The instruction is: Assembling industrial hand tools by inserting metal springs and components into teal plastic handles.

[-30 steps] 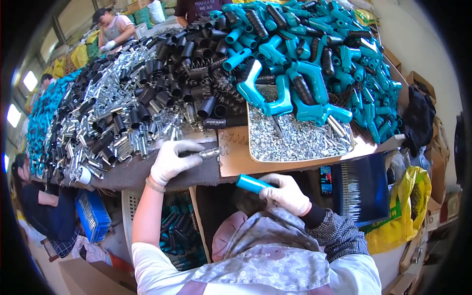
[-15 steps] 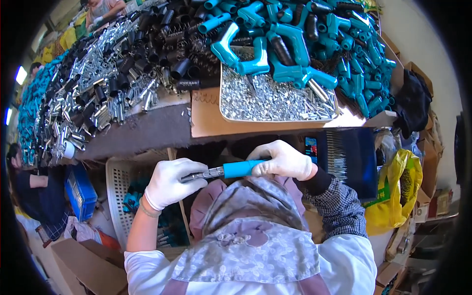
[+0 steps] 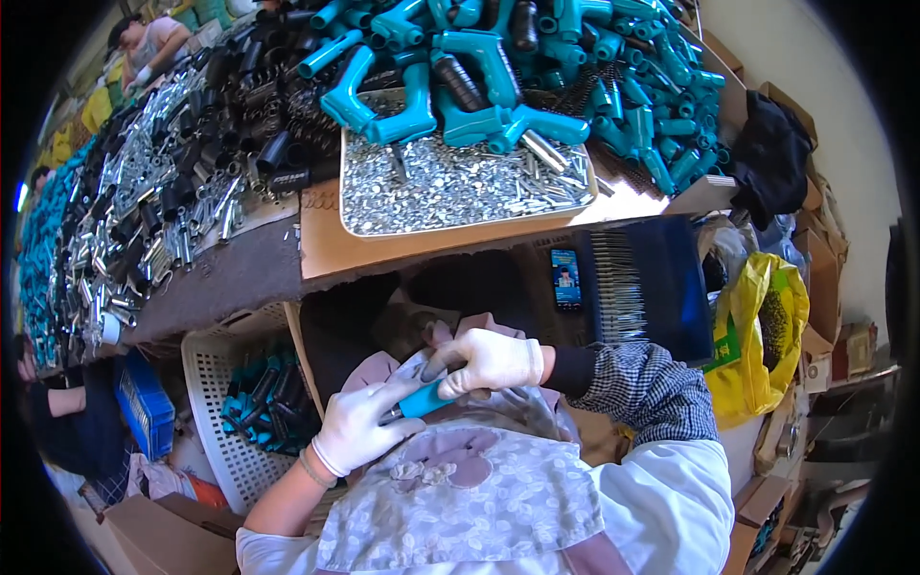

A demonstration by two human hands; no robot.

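Note:
In front of my apron, both gloved hands are closed around one teal tube (image 3: 425, 400). My left hand (image 3: 364, 426) grips the lower left end, where a short bit of a metal part (image 3: 390, 415) shows beside the fingers. Wrapped about the upper right end is my right hand (image 3: 494, 364), its fingers bent over the tube. The tube tilts, its right end higher in the picture. How far the metal part reaches into it is hidden.
On the bench, a tray (image 3: 383, 232) holds small metal pieces. Teal angled housings (image 3: 479, 72), black tubes and metal parts are heaped around it. Below are a white basket (image 3: 206, 393) of teal-and-black parts, a phone (image 3: 566, 280), a blue bin (image 3: 661, 278) with metal rods and a yellow bag (image 3: 767, 335).
Both hands have come down closer to my apron, and the tube has gone from nearly level to tilted. Less of the metal part shows between the hands. The view has shifted rightward.

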